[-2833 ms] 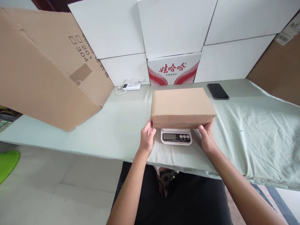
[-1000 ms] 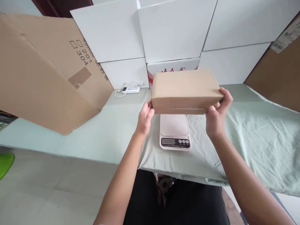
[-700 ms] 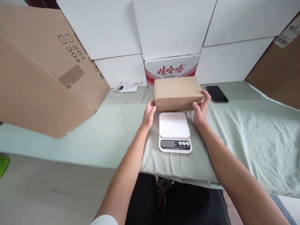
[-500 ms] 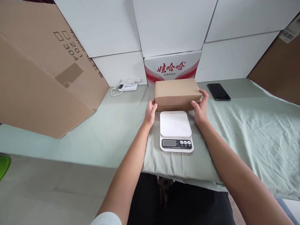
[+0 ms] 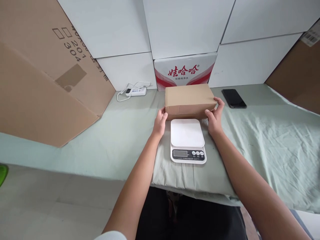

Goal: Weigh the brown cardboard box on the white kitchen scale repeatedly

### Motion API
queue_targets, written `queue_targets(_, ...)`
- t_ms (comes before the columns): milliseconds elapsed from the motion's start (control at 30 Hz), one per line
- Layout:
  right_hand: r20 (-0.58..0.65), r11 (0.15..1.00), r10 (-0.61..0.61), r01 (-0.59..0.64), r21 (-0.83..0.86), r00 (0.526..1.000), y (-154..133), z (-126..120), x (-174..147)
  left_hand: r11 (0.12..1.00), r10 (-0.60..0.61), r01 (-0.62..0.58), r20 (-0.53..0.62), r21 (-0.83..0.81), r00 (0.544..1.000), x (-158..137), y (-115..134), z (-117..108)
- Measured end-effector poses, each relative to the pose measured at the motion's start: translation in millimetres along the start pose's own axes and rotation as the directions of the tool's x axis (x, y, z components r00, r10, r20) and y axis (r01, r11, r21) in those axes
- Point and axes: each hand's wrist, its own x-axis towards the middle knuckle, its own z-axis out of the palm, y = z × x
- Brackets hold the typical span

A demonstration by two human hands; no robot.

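Note:
A plain brown cardboard box (image 5: pixel 190 96) is gripped between both hands, just behind a white kitchen scale (image 5: pixel 187 133). My left hand (image 5: pixel 160 121) presses on the box's left end, thumb at the front corner. On the other end, my right hand (image 5: pixel 215 115) has its fingers round the side and its thumb on the front face. The scale's plate bears nothing and its display looks blank. Whether the underside of the box touches the cloth is hidden behind the scale.
A white and red printed carton (image 5: pixel 185 71) stands behind the box, against white panels. To the right lies a black phone (image 5: pixel 234 98); to the left, a white power strip (image 5: pixel 136 91) with its cord. A large cardboard carton (image 5: pixel 50 80) fills the left side. Green cloth (image 5: pixel 117 143) covers the table.
The view has shifted slightly. Both hands keep their hold on the cardboard box, which stays almost in the same place behind the scale.

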Motion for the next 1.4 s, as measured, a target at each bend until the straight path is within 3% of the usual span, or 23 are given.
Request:
queue_targets(500, 0.06, 0.999, -0.026, 0.028, -0.03, 0.998, 3, -3, -3, 1.0, 0.005, -0.005, 0.004, -0.026, 1.0, -2, 1, 3)
queue_targets(767, 0.053, 0.999, -0.029, 0.03, -0.024, 0.998, 0, -2, 1, 0.999, -0.052, 0.05, -0.106, -0.02, 0.993, 4, -10, -2)
queue_targets(1100, 0.072, 0.998, -0.055, 0.055, 0.009, 0.996, -4, -1, 7, 0.999, 0.023, -0.023, -0.005, -0.026, 1.0, 9, -10, 2)
queue_targets(1400, 0.068, 0.999, -0.021, 0.02, 0.026, 0.997, -5, 0, 8, 1.0, 0.001, -0.002, -0.046, -0.022, 0.999, 18, -18, -9)
